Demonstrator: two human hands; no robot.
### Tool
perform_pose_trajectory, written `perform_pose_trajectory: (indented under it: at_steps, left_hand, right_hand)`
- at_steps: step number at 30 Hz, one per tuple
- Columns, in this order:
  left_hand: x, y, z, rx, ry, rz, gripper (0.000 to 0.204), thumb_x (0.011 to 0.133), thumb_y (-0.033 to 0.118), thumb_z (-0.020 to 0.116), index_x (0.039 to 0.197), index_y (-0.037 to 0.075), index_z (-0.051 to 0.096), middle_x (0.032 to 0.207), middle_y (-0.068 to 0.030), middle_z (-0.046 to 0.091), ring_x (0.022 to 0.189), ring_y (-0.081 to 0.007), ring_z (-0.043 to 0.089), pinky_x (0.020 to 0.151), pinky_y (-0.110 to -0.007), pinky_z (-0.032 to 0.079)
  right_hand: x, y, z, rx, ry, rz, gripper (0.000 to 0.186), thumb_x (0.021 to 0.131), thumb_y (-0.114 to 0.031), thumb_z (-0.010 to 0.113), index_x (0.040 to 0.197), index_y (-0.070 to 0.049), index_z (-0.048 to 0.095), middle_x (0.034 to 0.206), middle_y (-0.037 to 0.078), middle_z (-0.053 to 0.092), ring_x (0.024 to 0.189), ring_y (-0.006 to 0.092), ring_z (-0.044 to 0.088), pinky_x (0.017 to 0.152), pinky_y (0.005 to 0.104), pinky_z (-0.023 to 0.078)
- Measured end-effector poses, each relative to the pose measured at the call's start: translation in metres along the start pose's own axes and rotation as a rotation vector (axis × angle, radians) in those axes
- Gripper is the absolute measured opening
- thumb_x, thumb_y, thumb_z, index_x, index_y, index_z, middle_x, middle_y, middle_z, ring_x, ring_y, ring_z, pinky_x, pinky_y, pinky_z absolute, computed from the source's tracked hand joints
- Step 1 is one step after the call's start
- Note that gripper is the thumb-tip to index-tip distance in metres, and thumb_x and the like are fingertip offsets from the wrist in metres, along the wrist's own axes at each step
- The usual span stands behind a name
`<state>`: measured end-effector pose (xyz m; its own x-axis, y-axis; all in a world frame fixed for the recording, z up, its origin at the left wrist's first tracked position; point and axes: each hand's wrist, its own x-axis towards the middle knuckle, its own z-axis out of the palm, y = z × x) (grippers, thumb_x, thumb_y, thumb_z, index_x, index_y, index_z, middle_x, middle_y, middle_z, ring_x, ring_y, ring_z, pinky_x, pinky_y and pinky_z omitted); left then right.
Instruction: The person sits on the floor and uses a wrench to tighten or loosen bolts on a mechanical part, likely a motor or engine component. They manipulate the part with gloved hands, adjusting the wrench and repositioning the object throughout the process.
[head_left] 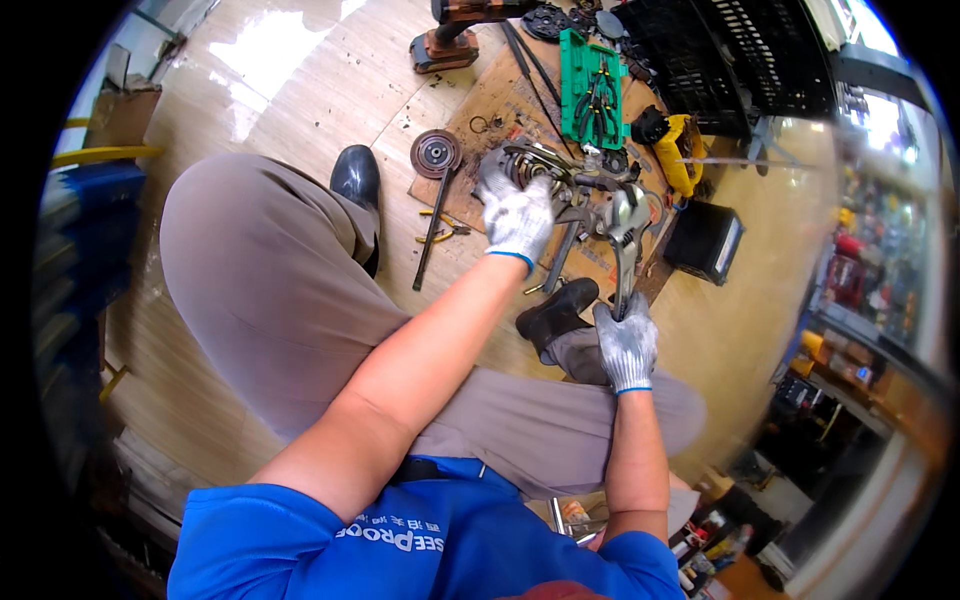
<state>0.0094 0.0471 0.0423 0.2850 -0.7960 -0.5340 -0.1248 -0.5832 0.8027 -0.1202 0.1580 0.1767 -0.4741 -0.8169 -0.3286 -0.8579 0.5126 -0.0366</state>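
Observation:
My left hand, in a white knit glove, has its fingers closed round a greasy round metal machine part lying over the cardboard. My right hand, gloved the same way, is wrapped round the lower handle of a large adjustable wrench. The wrench points away from me, its jaws beside the right side of the metal assembly. Whether the jaws grip anything cannot be made out. Left of my left hand are a round disc with a long dark bar and yellow-handled pliers.
Behind the metal part, a green tool case lies open with pliers inside. A cordless drill stands at the far left of the cardboard. Rightward are a yellow tool, a black box and black crates. My shoes flank the work area.

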Motion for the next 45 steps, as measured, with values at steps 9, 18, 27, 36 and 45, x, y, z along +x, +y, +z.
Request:
perform_pose_trajectory:
  at_steps: [9, 18, 27, 36, 45]
  left_hand:
    - [0.054, -0.227, -0.034, 0.698, -0.235, -0.692, 0.049, 0.089, 0.023, 0.066, 0.133, 0.004, 0.056, 0.142, -0.0184, 0.055, 0.13, -0.0288, 0.056, 0.105, -0.041, 0.048]
    - [0.062, -0.226, -0.029, 1.315, -0.386, -0.265, 0.032, 0.102, 0.02, 0.042, 0.123, 0.013, 0.065, 0.124, -0.012, 0.068, 0.113, -0.0286, 0.067, 0.093, -0.043, 0.054]
    - [0.042, -0.186, -0.034, 1.641, -0.56, 0.369, 0.027, 0.094, 0.023, 0.055, 0.102, 0.015, 0.079, 0.105, -0.0084, 0.077, 0.093, -0.0243, 0.073, 0.081, -0.039, 0.052]
    - [-0.096, -0.028, -0.075, 0.036, -0.732, -0.43, 0.015, 0.098, 0.019, 0.052, 0.092, 0.007, 0.053, 0.064, -0.0052, 0.05, 0.046, -0.0185, 0.045, 0.045, -0.035, 0.04]
    - [-0.069, 0.018, -0.135, 0.723, -0.566, -0.013, 0.029, 0.093, 0.028, 0.066, 0.107, 0.003, 0.065, 0.072, -0.0052, 0.062, 0.054, -0.0154, 0.059, 0.049, -0.034, 0.049]
  right_hand:
    - [-0.012, -0.01, -0.027, 0.379, 0.026, 0.025, 0.036, 0.082, -0.031, 0.074, 0.097, -0.001, 0.064, 0.087, 0.022, 0.07, 0.083, 0.0396, 0.068, 0.076, 0.0453, 0.052]
    - [-0.021, -0.019, -0.058, 0.697, -0.021, 0.044, 0.028, 0.083, -0.017, 0.078, 0.096, 0.001, 0.06, 0.073, 0.007, 0.064, 0.059, 0.0118, 0.058, 0.054, 0.0284, 0.047]
    - [-0.027, 0.0, -0.061, 0.823, -0.081, -0.008, 0.026, 0.085, -0.013, 0.074, 0.101, 0.003, 0.06, 0.067, 0.009, 0.066, 0.049, 0.0128, 0.059, 0.045, 0.0295, 0.047]
    - [-0.038, 0.029, -0.069, 0.756, 0.052, -0.128, 0.042, 0.081, -0.03, 0.076, 0.103, 0.003, 0.062, 0.071, 0.015, 0.066, 0.062, 0.0239, 0.063, 0.064, 0.0383, 0.051]
    - [-0.048, 0.048, -0.076, 0.734, 0.058, -0.115, 0.042, 0.08, -0.035, 0.076, 0.102, 0.0, 0.064, 0.081, 0.021, 0.067, 0.074, 0.038, 0.066, 0.071, 0.044, 0.051]
